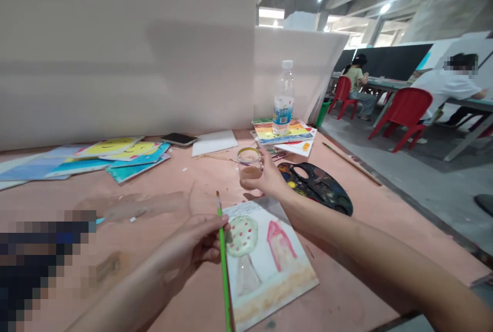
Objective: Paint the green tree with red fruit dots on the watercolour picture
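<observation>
My left hand [196,250] is closed on a green paintbrush [223,265], bristles pointing away from me, beside a small painted canvas [269,265] showing a tree and a red house. My right hand [267,178] reaches forward and wraps round a small clear cup [249,166] of brownish water with a yellow-stained rim. The cup stands just beyond the canvas on the pink table [162,188]. A dark paint palette [319,188] lies right of that hand.
A water bottle [284,98] stands on stacked paintings [287,134]. More colourful paintings [115,157], a phone [179,139] and white card [213,143] lie at the back by a white partition [127,49]. A long stick [352,163] lies near the right edge. Two people sit on red chairs [404,116] far right.
</observation>
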Available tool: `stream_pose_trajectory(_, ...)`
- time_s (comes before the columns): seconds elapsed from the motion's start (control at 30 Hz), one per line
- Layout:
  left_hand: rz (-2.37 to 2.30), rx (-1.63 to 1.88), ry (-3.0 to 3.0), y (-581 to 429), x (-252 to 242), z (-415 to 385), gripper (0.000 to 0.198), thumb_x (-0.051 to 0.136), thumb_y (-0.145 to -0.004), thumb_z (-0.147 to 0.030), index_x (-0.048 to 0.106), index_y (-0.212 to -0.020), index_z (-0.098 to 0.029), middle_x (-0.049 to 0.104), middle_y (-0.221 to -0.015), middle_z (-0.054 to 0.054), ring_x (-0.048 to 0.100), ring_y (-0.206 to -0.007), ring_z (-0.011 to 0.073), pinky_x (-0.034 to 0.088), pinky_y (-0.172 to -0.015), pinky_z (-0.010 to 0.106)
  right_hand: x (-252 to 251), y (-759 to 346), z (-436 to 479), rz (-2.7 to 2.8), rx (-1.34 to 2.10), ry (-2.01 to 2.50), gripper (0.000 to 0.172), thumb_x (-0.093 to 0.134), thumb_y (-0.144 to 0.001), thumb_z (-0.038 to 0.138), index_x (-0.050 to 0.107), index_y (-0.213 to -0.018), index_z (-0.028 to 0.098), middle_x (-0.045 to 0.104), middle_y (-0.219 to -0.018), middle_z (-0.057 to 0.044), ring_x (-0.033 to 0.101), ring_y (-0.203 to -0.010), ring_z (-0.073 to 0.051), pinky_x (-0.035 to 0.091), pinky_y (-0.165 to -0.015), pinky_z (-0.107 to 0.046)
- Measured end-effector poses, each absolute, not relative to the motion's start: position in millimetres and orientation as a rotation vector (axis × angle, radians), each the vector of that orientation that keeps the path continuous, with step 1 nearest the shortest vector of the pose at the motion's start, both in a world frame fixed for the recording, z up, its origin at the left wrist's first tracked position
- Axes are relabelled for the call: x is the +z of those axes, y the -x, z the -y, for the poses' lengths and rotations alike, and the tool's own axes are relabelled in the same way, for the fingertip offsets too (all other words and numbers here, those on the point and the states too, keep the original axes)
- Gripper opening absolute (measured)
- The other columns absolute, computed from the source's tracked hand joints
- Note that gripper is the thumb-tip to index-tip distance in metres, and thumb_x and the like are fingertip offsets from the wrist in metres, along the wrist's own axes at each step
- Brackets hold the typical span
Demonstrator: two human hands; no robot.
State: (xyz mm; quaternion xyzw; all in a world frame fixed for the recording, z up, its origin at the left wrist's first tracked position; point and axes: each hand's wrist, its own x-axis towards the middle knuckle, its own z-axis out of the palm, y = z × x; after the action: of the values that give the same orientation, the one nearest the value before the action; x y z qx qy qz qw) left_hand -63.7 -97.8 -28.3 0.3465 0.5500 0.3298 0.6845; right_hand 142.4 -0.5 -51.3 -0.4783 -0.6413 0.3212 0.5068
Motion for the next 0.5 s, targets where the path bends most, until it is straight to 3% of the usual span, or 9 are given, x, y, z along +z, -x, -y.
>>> stream_pose_trajectory(0.2, -1.223, 0.65, -0.761, 67, -30, 100, 0.039, 0.089, -0.057, -0.043, 0.069, -0.07, -0.013, 0.063, -0.059, 0.002, 0.053, -0.049, 0.0088, 0.045, -0.047, 0.017, -67, -117, 3, 1.297, 1.01, 1.158, 0.096, 0.079, -0.062, 0.034, 0.031, -0.145, 0.033, 0.051, -0.141, -0.011, 0.059, -0.118, -0.029, 0.062, -0.08, -0.045)
stream_pose_trajectory(0.33, -1.201, 0.639, -0.79, 66, -31, 102, 0.042, 0.09, -0.052, -0.045, 0.066, -0.066, -0.013, 0.056, -0.056, -0.002, 0.048, -0.047, 0.0064, 0.041, -0.045, 0.015, -69, -113, 4, 1.189, 1.079, 1.147, 0.079, 0.078, -0.063, 0.033, 0.043, -0.134, 0.031, 0.057, -0.135, -0.011, 0.065, -0.106, -0.027, 0.064, -0.067, -0.039)
stream_pose_trajectory(0.4, -1.186, 0.633, -0.801, 65, -33, 101, 0.042, 0.09, -0.054, -0.044, 0.063, -0.063, -0.013, 0.055, -0.055, -0.002, 0.047, -0.046, 0.006, 0.039, -0.044, 0.015, -66, -114, 5, 1.183, 1.082, 1.146, 0.066, 0.08, -0.062, 0.031, 0.052, -0.121, 0.024, 0.064, -0.123, -0.011, 0.068, -0.1, -0.026, 0.064, -0.068, -0.041)
stream_pose_trajectory(0.5, -1.147, 0.615, -0.816, 65, -34, 101, 0.043, 0.09, -0.056, -0.044, 0.061, -0.061, -0.012, 0.058, -0.057, 0.001, 0.045, -0.045, 0.0053, 0.035, -0.043, 0.015, -58, -116, 6, 1.21, 1.012, 1.142, 0.053, 0.083, -0.058, 0.027, 0.058, -0.105, 0.021, 0.07, -0.109, -0.01, 0.068, -0.102, -0.028, 0.061, -0.082, -0.047)
